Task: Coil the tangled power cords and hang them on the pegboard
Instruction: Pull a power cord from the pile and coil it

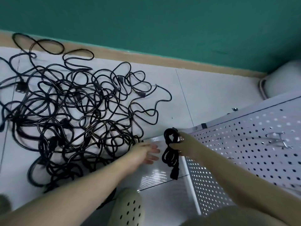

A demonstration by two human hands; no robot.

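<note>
Looking left first: big tangle of black power cords point(76, 115) spread over the white floor tiles point(211, 88), loops overlapping, several plugs buried in it, a few loose loops trailing toward the tan baseboard point(146, 55) under the green wall point(146, 20).
Left hand point(145, 152) just right of the tangle's lower edge, fingers straight and spread, holding nothing, hovering over the tile; blurred, so contact with the floor can't be called.
Right hand point(185, 146) just beside it, fingers curled round the waist of a coiled cord point(171, 149). Coil pinched into a figure-eight, one loop above the grip, one below, plug hanging down at the bottom.
Pegboard point(254, 144) to the right, white perforated panel, right hand at its left edge. Metal hook point(276, 141) sticks out of the board, well apart from the coil.
Perforated clog point(128, 209) at bottom centre.
</note>
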